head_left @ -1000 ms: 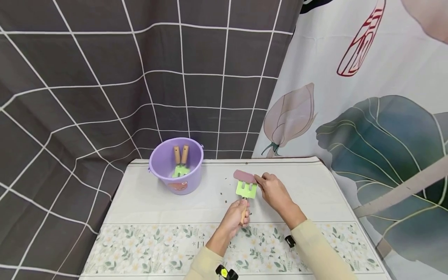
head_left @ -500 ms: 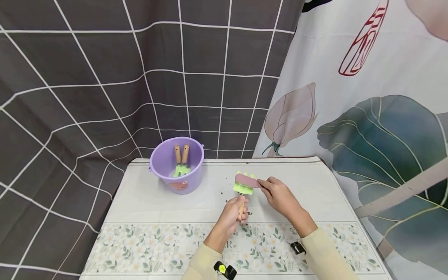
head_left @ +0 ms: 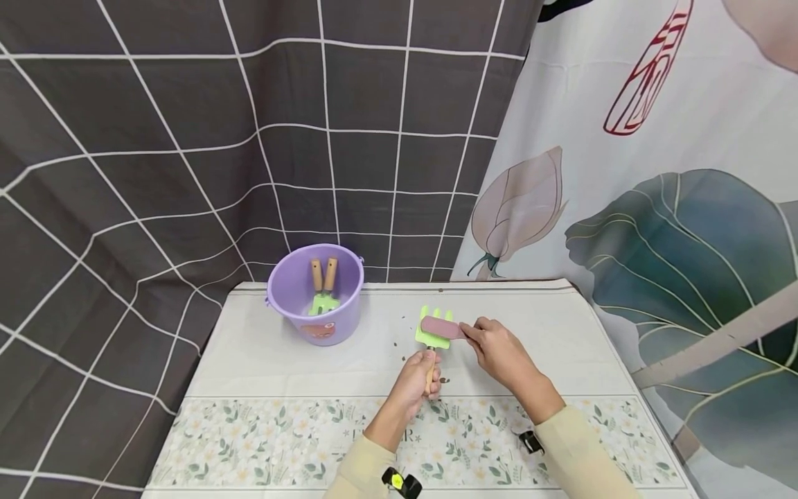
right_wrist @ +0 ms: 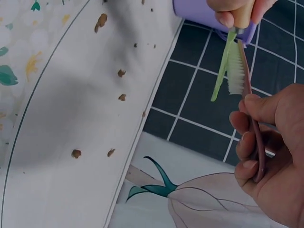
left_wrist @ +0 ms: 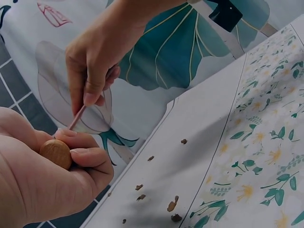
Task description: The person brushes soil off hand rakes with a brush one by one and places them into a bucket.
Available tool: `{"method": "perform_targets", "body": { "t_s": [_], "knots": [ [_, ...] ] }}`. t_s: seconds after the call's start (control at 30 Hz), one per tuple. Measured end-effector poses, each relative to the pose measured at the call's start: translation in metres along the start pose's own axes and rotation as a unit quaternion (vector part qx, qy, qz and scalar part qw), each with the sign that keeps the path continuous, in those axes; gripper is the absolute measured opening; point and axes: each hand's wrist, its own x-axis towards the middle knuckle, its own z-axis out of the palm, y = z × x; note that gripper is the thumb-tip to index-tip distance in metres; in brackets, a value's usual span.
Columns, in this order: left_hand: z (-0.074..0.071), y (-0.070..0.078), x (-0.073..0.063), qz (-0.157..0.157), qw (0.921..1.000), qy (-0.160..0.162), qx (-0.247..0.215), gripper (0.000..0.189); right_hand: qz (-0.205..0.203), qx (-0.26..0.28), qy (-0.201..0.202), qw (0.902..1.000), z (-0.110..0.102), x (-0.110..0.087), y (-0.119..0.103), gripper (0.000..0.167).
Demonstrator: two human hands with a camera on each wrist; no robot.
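Note:
My left hand [head_left: 416, 378] grips the wooden handle [left_wrist: 56, 154] of a small green garden rake [head_left: 430, 341], its tines pointing away from me. In my right hand [head_left: 501, 350] is a pinkish brush [head_left: 441, 327], held by its thin handle. The brush lies across the rake head in the head view. Its pale bristles [right_wrist: 235, 71] face the green rake head [right_wrist: 221, 78] and sit right against it in the right wrist view. Both tools are held above the white tabletop.
A purple bucket [head_left: 349, 312] stands at the back left, holding tools with wooden handles [head_left: 330, 274] and green heads. Several brown crumbs [right_wrist: 122, 73] are scattered on the white table cover [head_left: 280, 374]. A grey checked curtain hangs behind.
The brush has moved from the tips of the rake's tines down onto the rake head, leaving the tines showing beyond it. The rake has shifted slightly left; the bucket stays put.

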Motion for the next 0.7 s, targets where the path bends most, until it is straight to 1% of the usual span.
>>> {"method": "perform_targets", "body": {
  "t_s": [0.37, 0.53, 0.63, 0.7],
  "knots": [
    [0.0014, -0.0008, -0.0009, 0.004, 0.9999, 0.002, 0.015, 0.029, -0.011, -0.036, 0.043, 0.9984, 0.0058, 0.0034, 0.0018, 0.025],
    [0.0017, 0.0004, -0.0016, 0.006, 1.0000, 0.002, 0.008, 0.029, 0.000, -0.019, 0.056, 0.9983, 0.0035, 0.0053, 0.0018, 0.027],
    [0.0010, 0.0018, -0.0020, 0.003, 1.0000, -0.001, -0.002, 0.030, 0.011, -0.003, 0.051, 0.9986, 0.0001, 0.0045, 0.0015, 0.029],
    [0.0001, 0.0030, -0.0022, -0.001, 1.0000, -0.002, -0.009, 0.029, 0.017, 0.012, 0.040, 0.9990, -0.0028, 0.0034, 0.0009, 0.030]
  ]
}}
